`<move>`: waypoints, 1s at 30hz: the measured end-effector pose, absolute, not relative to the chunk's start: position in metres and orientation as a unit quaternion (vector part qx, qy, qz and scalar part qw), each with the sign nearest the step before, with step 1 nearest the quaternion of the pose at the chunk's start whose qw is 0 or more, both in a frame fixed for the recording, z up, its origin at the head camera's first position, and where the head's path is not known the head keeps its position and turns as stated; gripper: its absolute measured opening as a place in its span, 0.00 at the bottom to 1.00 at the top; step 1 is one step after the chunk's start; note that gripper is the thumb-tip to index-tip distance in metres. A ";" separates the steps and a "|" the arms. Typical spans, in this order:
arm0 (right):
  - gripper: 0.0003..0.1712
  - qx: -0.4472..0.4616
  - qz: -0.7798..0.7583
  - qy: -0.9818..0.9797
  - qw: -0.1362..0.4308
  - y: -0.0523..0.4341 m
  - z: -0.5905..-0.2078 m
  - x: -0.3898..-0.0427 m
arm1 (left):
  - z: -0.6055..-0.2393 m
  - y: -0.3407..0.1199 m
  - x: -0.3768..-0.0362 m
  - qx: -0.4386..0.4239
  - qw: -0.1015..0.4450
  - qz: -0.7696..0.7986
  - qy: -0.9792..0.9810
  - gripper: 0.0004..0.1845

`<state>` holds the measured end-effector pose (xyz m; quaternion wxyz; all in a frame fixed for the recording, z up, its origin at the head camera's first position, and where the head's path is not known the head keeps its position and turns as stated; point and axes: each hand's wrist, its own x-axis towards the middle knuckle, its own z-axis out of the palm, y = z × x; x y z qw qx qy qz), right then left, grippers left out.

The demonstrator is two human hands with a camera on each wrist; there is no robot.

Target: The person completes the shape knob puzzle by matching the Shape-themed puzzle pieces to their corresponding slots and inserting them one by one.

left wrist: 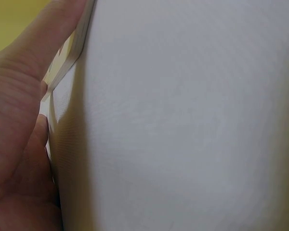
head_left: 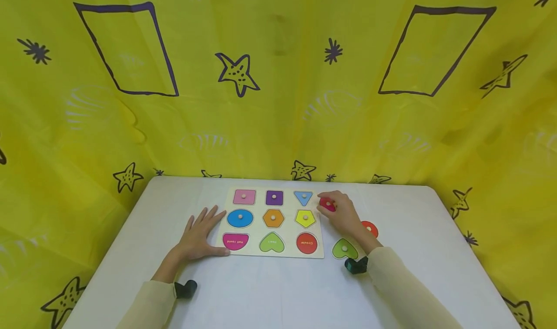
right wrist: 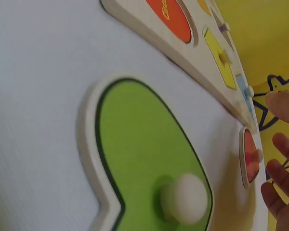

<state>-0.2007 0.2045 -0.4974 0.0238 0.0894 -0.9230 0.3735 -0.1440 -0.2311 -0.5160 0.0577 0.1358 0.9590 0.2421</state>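
Note:
A pale puzzle board (head_left: 256, 228) with coloured shapes lies flat on the table. My left hand (head_left: 198, 238) is spread at its left side, the thumb along the near left corner and the fingertips by the left edge; the left wrist view shows the thumb (left wrist: 36, 43) against the board's side. Just off the far right corner, my right hand (head_left: 344, 214) hovers over a pinkish-red knobbed piece (head_left: 327, 204). In the right wrist view that piece (right wrist: 250, 159) lies on the table, the parted fingers (right wrist: 283, 175) near its knob. Three slots in the near row have no knobbed piece.
A green heart piece (head_left: 345, 248) with a white knob lies right of the board, under the right wrist. Beyond it is a red round piece (head_left: 369, 228), partly hidden by the forearm. A yellow patterned curtain (head_left: 278, 101) hangs behind the white table (head_left: 278, 295).

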 end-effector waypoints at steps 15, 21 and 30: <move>0.24 0.028 0.338 -0.939 0.053 0.220 -0.515 -0.211 | -0.513 -0.233 -0.142 0.149 0.051 0.245 0.957 0.61; 0.21 0.017 0.340 -0.938 0.063 0.217 -0.517 -0.211 | -0.513 -0.233 -0.142 0.145 0.051 0.243 0.958 0.61; 0.17 -0.004 0.351 -0.934 0.068 0.216 -0.519 -0.211 | -0.514 -0.233 -0.143 0.144 0.053 0.244 0.957 0.61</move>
